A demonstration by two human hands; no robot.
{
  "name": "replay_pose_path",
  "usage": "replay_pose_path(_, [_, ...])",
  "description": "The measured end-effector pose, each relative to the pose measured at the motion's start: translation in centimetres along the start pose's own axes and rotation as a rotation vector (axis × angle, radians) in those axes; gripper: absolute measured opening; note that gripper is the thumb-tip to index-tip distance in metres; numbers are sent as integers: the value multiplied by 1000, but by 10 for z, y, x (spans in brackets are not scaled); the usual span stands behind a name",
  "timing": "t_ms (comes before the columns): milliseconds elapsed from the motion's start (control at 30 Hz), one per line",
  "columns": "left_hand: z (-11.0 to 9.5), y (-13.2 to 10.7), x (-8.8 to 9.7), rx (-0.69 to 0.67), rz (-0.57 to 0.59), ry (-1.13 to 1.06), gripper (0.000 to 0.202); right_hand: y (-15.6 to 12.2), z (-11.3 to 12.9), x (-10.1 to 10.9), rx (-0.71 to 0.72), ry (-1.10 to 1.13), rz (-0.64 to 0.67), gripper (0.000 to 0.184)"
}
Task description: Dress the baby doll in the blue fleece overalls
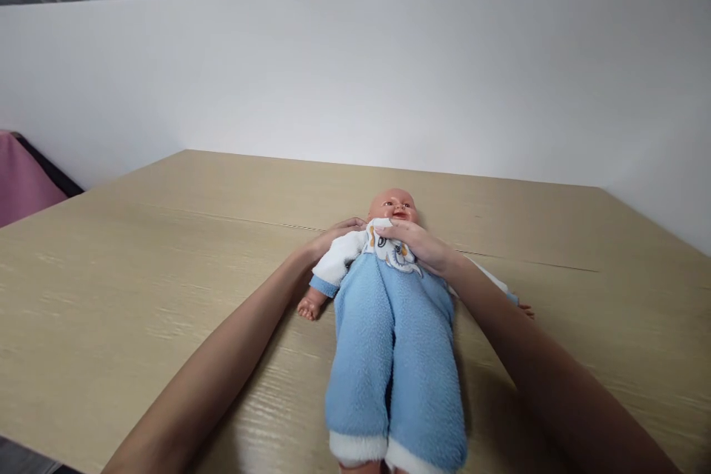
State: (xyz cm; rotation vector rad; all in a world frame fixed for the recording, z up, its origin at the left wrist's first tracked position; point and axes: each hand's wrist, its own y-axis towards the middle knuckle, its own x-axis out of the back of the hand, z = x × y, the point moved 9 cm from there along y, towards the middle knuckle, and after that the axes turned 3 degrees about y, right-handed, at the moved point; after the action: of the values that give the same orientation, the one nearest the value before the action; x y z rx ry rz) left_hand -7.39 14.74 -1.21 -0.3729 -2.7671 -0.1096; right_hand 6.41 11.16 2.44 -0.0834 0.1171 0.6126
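A baby doll [392,206] lies on its back on the table, its head pointing away from me. It wears a fleecy outfit [364,341] with light blue legs, white sleeves and a printed white chest. At the doll's shoulder and neck, on the left side, my left hand [340,231] is closed at the collar; its fingertips are partly hidden. My right hand [418,241] rests across the upper chest, fingers closed on the collar just under the chin. Both doll arms stretch out sideways, and one doll hand [312,305] shows beside my left forearm.
The wood-toned table [138,289] has a seam running across it behind my hands. A white partition [355,81] rises along its far side. Something pink with a black edge [25,178] stands at the left.
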Motion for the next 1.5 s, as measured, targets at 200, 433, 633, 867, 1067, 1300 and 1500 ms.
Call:
replay_pose_path(200, [1,-5,25,119,206,50,54,-25,28,40,-59,-700,-118,44])
replay_pose_path(433, [-11,-22,23,37,469,329,63,-38,31,46,-91,-1073,-213,45])
replay_pose_path(633, [-16,-21,25,3,479,481,62,-101,36,66,226,-1117,-541,48])
replay_pose_path(867, [-113,-48,-2,-322,-11,937,32,-210,-23,120,237,-1231,-532,68])
replay_pose_path(1067, [-147,-54,-113,-535,-2,1080,29,-225,-34,146,167,-1065,-570,54])
replay_pose_path(1300, [-129,-37,-127,-600,-65,885,15,-215,7,153,199,-751,-702,70])
replay_pose_path(1500, [-153,-65,-123,-794,1,626,17,-149,16,128,427,-252,-549,59])
